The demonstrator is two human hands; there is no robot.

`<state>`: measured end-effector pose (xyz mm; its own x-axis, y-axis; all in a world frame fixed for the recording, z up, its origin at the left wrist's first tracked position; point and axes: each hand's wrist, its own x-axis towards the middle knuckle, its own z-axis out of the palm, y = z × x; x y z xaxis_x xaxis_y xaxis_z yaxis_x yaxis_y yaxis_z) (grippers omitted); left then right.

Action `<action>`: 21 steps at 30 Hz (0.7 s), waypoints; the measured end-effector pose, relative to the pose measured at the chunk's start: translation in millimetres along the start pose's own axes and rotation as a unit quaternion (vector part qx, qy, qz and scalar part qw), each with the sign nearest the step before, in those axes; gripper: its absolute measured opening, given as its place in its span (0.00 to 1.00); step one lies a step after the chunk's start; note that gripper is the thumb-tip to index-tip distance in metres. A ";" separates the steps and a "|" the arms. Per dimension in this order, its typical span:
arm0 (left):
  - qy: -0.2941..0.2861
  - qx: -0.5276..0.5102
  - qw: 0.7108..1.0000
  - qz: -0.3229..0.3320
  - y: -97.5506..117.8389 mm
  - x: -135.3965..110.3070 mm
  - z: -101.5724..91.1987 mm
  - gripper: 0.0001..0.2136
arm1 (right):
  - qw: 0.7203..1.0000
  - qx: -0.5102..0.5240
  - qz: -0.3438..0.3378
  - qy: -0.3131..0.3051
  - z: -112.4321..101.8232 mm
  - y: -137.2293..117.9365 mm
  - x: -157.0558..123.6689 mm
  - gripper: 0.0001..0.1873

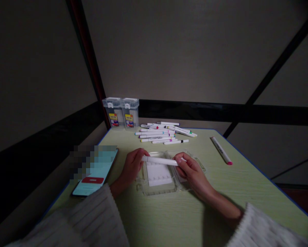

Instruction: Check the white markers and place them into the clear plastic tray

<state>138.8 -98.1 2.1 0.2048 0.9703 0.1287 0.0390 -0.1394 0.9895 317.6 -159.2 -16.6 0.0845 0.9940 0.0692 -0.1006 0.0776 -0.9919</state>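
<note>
A white marker is held level between my two hands, above an opened clear plastic case. My left hand pinches its left end, and my right hand grips the right end between thumb and fingers. Both of the marker's tips are covered by my fingers. Inside the case's left half lies a white insert with a row of small notches; the right half is partly behind my right hand.
Behind the case lies a loose pile of white markers with coloured ends. Two lidded clear boxes stand at the back left. A phone with a lit screen rests at left, and a single pink-ended marker at right.
</note>
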 end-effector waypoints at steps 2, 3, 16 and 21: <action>0.005 0.003 1.000 -0.001 1.1 -0.1 0.1 0.14 | 1.000 -0.007 -0.008 -0.002 -0.4 0.3 0.1 0.16; 0.007 0.004 1.000 0.000 1.5 -0.2 0.0 0.14 | 1.000 -0.013 -0.014 -0.003 -0.7 0.4 0.0 0.15; 0.013 -0.003 1.000 -0.011 3.4 -1.2 -0.2 0.14 | 0.998 -0.031 -0.050 -0.003 -1.5 0.4 -3.0 0.12; 0.015 0.001 1.000 -0.009 2.0 -1.2 -0.5 0.14 | 0.997 -0.045 -0.061 -0.006 -2.0 -1.1 -3.8 0.11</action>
<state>138.1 -99.4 3.9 0.1744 0.9782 0.1132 0.0453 -0.1228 0.9914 319.4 -163.2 -16.1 0.0778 0.9787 0.1899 -0.0012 0.1906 -0.9817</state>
